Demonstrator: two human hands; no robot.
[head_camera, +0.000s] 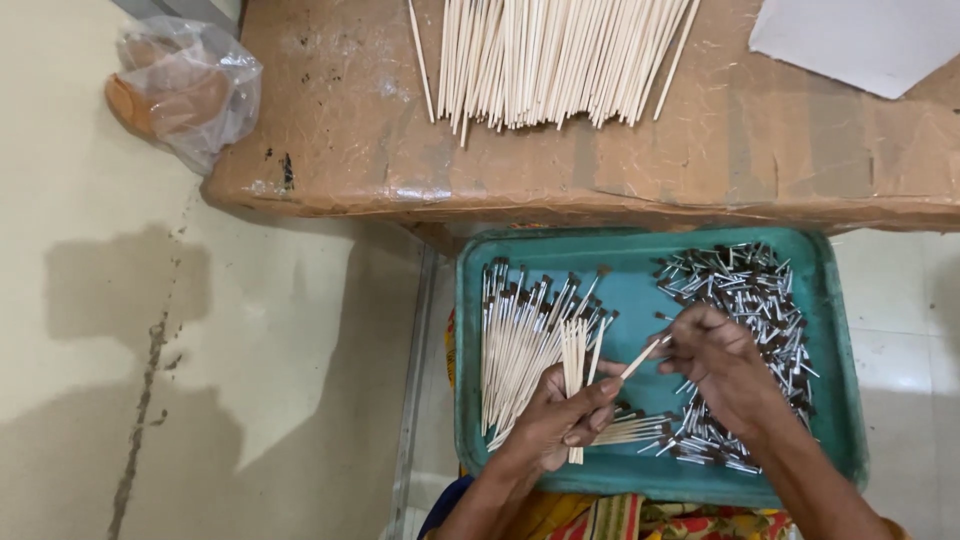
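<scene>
My left hand (562, 415) grips a small bunch of thin wooden sticks (574, 350), upright over a teal plastic tray (640, 480). My right hand (722, 365) pinches a single wooden stick (640, 358) by its end, beside the bunch. In the tray's left half lies a pile of finished small brushes with dark tips (520, 330). On its right side sits a heap of small metal ferrules (745, 290), partly under my right hand.
A cardboard-covered table (700, 150) stands just beyond the tray, holding a big pile of bare wooden sticks (550, 55) and a white sheet (860, 35). A clear plastic bag with brown objects (185, 90) lies on the pale floor at upper left.
</scene>
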